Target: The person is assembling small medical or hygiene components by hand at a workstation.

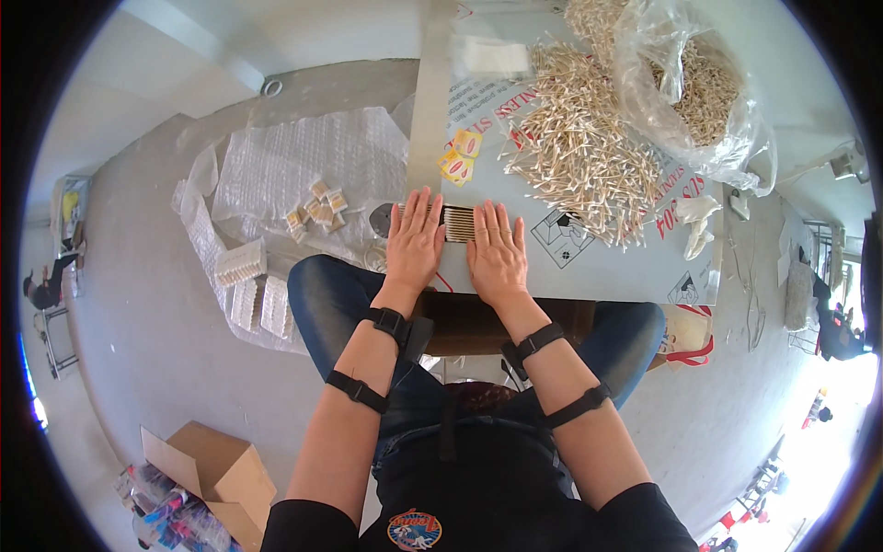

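Note:
A neat row of thin cotton swabs (457,222) lies on the grey board (598,267) across my lap. My left hand (414,241) rests flat with fingers spread against the row's left end. My right hand (497,253) lies flat against its right end. Both hands press on the board, holding nothing. A big loose heap of swabs (579,152) spreads just beyond my right hand. Two small yellow packets (460,156) lie above the row.
A clear plastic bag (699,87) of more swabs sits at the board's far right. Bubble wrap (294,175) on the floor at left carries small packed bundles (253,285). An open cardboard box (216,474) stands at lower left. White gloves (699,221) lie on the board's right edge.

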Motion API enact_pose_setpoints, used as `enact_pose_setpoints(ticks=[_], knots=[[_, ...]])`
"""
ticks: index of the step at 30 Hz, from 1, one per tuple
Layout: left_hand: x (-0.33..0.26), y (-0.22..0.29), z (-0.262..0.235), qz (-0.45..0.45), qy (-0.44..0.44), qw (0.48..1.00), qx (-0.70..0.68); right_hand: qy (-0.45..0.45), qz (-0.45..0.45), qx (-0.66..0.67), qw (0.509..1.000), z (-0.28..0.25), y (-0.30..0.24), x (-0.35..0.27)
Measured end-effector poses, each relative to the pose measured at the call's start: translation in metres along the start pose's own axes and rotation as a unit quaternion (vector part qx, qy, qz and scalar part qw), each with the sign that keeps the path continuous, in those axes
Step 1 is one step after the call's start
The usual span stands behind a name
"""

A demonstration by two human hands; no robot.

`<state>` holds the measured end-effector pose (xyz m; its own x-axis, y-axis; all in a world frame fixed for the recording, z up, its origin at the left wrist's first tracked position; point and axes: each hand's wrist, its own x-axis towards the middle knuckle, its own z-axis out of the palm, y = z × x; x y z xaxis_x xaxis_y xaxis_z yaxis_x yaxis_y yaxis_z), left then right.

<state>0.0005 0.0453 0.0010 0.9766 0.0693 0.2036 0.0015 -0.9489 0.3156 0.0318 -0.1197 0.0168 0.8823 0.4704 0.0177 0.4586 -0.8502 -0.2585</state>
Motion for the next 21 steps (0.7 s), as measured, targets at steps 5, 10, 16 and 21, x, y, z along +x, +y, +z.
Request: enact_pose_setpoints(ticks=[5, 10, 16, 21], knots=[[0.001, 0.002, -0.004, 0.030, 0.003, 0.999, 0.016, -0.001, -0.013, 0.021, 1.000, -0.004, 0.000, 0.005], [0.002, 0.000, -0.003, 0.017, -0.030, 0.999, 0.004, -0.007, -0.020, 0.003, 1.000, -0.002, 0.000, 0.006], [0.000, -0.021, -0.006, -0.028, -0.001, 0.999, 0.020, -0.003, -0.024, 0.000, 1.000, -0.002, 0.001, 0.006], [-0.001, -0.027, 0.003, -0.039, 0.005, 0.995, -0.089, -0.003, -0.028, -0.008, 1.000, -0.003, -0.001, 0.007]])
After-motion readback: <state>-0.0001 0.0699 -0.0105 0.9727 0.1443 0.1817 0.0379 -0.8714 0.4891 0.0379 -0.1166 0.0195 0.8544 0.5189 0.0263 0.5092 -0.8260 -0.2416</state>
